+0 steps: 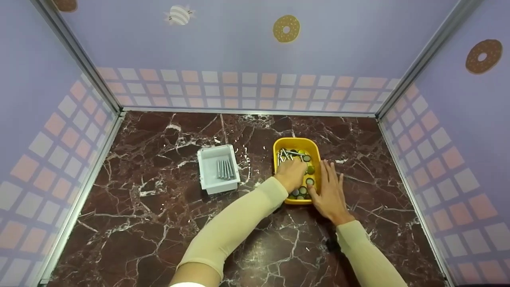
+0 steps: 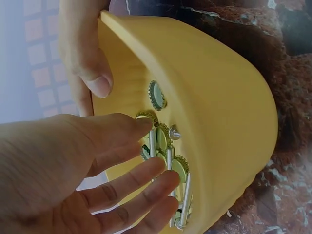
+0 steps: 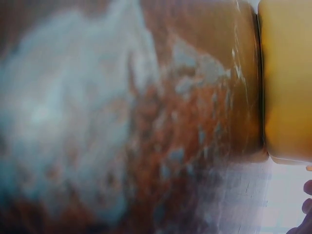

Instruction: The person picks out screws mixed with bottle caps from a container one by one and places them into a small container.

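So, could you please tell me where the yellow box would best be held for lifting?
I'd grip the yellow box by the rims of its two long sides, hands coming from left and right: it stands open-topped and is longer than wide. The right hand already has its thumb over the right rim.

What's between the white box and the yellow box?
In the head view, just bare table lies between the white box and yellow box, with the left sleeve slanting over the gap's near end.

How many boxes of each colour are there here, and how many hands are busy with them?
White box: 1
Yellow box: 1
Hands, left hand and right hand: 2
Total: 4
Screws and bottle caps overlap too much to count.
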`<state>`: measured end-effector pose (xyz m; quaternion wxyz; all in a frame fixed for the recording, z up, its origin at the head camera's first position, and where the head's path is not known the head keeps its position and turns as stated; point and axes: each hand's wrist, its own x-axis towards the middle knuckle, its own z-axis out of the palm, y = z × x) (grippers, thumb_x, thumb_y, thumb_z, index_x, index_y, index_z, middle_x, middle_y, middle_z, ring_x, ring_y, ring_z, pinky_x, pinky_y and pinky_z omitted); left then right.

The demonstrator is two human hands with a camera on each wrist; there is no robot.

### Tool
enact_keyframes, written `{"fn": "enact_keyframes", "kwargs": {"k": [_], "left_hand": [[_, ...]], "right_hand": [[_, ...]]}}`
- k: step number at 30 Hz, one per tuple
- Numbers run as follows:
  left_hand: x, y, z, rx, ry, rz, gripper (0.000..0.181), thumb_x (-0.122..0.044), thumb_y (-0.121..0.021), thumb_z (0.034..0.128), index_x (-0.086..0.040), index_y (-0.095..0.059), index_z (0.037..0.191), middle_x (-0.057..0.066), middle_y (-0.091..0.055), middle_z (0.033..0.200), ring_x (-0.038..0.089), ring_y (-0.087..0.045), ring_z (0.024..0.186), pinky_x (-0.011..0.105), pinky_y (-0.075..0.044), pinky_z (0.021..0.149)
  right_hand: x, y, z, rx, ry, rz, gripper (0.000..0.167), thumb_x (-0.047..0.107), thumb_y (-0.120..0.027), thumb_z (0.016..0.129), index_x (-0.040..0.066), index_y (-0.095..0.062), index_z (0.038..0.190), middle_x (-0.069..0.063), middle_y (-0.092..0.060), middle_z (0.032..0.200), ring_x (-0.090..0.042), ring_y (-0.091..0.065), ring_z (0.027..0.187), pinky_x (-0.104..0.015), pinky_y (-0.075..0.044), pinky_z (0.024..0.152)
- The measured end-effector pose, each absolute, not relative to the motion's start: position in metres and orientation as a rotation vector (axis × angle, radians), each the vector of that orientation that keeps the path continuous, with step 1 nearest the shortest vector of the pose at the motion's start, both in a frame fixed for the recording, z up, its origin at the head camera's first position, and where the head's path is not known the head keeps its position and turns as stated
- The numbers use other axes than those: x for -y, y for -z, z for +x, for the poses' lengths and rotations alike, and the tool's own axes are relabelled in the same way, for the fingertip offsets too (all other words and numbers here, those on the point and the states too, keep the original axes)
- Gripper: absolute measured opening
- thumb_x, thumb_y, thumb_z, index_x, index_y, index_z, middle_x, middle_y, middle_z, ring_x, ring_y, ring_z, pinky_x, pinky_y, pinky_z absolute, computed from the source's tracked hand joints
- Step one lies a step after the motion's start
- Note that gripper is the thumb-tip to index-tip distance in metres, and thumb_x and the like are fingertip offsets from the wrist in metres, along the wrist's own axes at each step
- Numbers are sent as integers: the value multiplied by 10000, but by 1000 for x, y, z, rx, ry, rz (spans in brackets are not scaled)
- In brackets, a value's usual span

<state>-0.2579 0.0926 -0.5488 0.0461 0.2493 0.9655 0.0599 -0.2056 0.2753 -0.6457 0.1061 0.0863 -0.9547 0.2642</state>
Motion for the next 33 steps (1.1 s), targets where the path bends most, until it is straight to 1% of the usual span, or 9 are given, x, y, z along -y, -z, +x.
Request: {"fn": "enact_keyframes", "kwargs": {"k": [2, 4, 5, 9, 12, 17, 22, 27, 33], "left_hand": [[-95, 550, -259, -2944, -168, 742, 216, -116, -776, 1086, -171, -883, 1265, 105, -866, 1318, 271, -865, 1109, 409, -730, 871], [-99, 566, -268, -2950, -177, 731, 189, -150, -768, 1100, -192, -891, 1237, 87, -871, 1302, 256, -865, 1093, 406, -728, 845], [-102, 580, -276, -2958, -181, 731, 171, -163, -780, 1092, -215, -897, 1205, 72, -875, 1278, 249, -864, 1067, 406, -722, 799], [-113, 652, -312, -2974, -235, 765, 126, -191, -789, 1067, -217, -883, 1147, 60, -883, 1191, 275, -866, 995, 448, -718, 738], [-116, 674, -321, -2967, -230, 760, 155, -189, -791, 1056, -200, -869, 1189, 76, -878, 1203, 313, -870, 997, 476, -729, 762], [-116, 669, -318, -2948, -232, 715, 184, -168, -813, 1044, -189, -872, 1217, 85, -875, 1229, 322, -869, 1013, 471, -733, 769], [-113, 657, -310, -2964, -191, 721, 176, -147, -835, 1027, -198, -895, 1184, 61, -887, 1211, 287, -872, 1027, 434, -734, 798], [-112, 651, -305, -2968, -135, 702, 154, -158, -815, 1050, -236, -908, 1147, -4, -887, 1185, 235, -869, 1014, 416, -730, 766], [-112, 642, -300, -2934, -115, 674, 160, -158, -831, 1051, -237, -909, 1167, -9, -882, 1205, 236, -864, 1014, 403, -714, 724]], "right_hand": [[-276, 646, -206, 2821, -782, 251, 926, 372, -684, 1112, 15, -241, 1843, -256, -291, 1911, -525, -202, 1804, -845, -111, 1411], [-276, 646, -206, 2826, -785, 249, 927, 380, -676, 1112, 10, -240, 1841, -254, -282, 1915, -528, -198, 1804, -848, -108, 1409], [-276, 647, -206, 2828, -786, 247, 926, 388, -667, 1114, 7, -238, 1841, -254, -279, 1916, -530, -197, 1803, -847, -106, 1409], [-276, 648, -206, 2822, -780, 245, 919, 380, -659, 1108, -7, -249, 1833, -266, -288, 1909, -545, -212, 1794, -852, -113, 1405], [-275, 648, -206, 2819, -781, 248, 913, 371, -658, 1109, -9, -251, 1832, -277, -297, 1901, -549, -215, 1791, -852, -112, 1405], [-274, 646, -205, 2808, -769, 251, 909, 391, -654, 1107, -20, -272, 1822, -292, -320, 1888, -561, -227, 1783, -855, -120, 1401], [-274, 645, -206, 2801, -765, 249, 899, 391, -653, 1110, -24, -283, 1817, -286, -324, 1888, -569, -228, 1780, -855, -122, 1400], [-274, 646, -206, 2800, -778, 245, 899, 374, -659, 1114, -13, -269, 1826, -288, -324, 1887, -565, -225, 1783, -856, -124, 1399], [-274, 646, -206, 2806, -791, 247, 885, 380, -637, 1120, -9, -271, 1825, -294, -314, 1889, -571, -216, 1782, -861, -116, 1397]]}}
